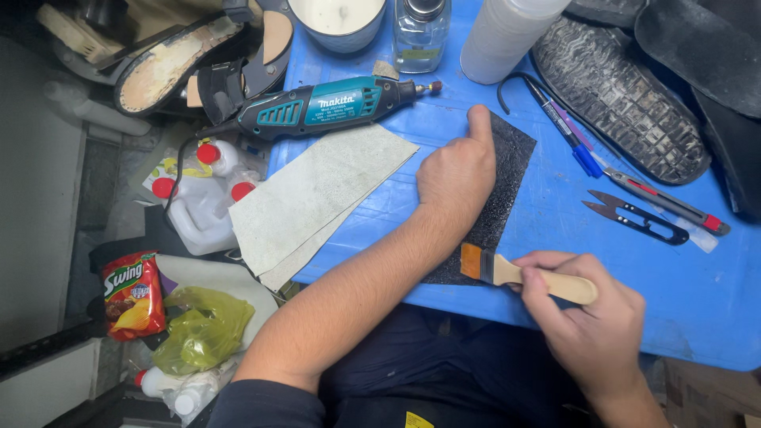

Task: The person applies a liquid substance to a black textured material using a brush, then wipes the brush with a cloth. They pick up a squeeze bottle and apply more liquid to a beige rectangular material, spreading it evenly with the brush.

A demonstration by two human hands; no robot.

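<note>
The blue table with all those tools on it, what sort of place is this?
Most likely a shoe repair bench. On the blue table lie a ridged rubber sole and a rotary tool, while the left hand presses a black sheet and the right hand holds a brush.

view: head, single | faces: steeply down onto blue table [444, 182] | range: close, arm's reach | frame: table toward 12–3 o'clock, floor clutter toward 9 o'clock

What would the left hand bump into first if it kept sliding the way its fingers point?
The left hand points up across the black sheet. Going straight on, it would probably meet the white bottle first.
</note>
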